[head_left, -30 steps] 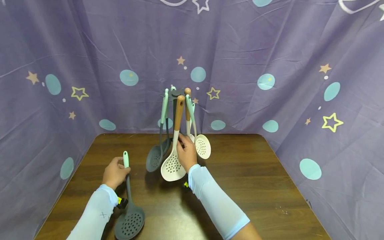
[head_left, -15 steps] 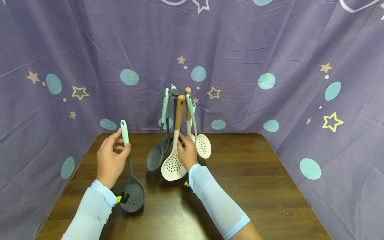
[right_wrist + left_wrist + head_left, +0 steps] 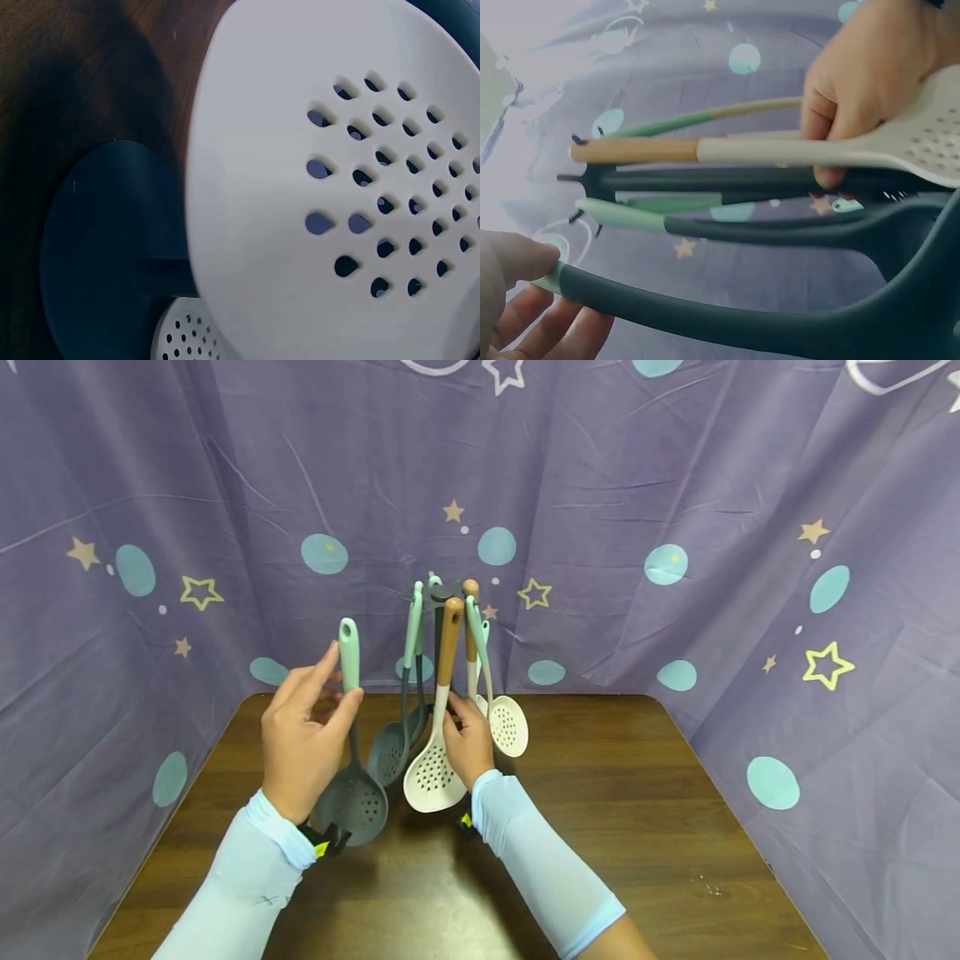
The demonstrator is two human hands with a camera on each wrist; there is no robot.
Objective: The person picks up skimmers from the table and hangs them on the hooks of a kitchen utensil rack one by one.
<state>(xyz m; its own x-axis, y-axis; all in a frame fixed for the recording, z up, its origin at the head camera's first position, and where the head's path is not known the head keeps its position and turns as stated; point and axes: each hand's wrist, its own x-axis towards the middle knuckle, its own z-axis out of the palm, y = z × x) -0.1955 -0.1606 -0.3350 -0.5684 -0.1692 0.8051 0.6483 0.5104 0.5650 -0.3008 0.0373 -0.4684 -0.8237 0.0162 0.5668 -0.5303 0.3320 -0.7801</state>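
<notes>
My left hand [image 3: 303, 739] pinches the mint handle of a dark grey skimmer [image 3: 364, 806] between thumb and fingers. The skimmer is held upright above the table, its perforated head down, left of a dark utensil stand [image 3: 444, 595]. In the left wrist view its dark shaft [image 3: 705, 319] runs across the bottom. My right hand [image 3: 468, 743] grips the stand's dark pole [image 3: 735, 180], behind a hanging white skimmer [image 3: 435, 777] with a wood-coloured handle. That white skimmer fills much of the right wrist view, where my right hand is not seen.
Several other utensils hang round the stand, among them a grey skimmer [image 3: 387, 753] at left and a white one [image 3: 508, 727] at right. The stand's round dark base [image 3: 112, 247] sits on the brown wooden table [image 3: 600, 810]. A purple patterned curtain [image 3: 600, 468] encloses the table.
My left hand has raised the dark grey skimmer from low over the table and carried it right, closer to the stand. My right hand has stayed at the pole.
</notes>
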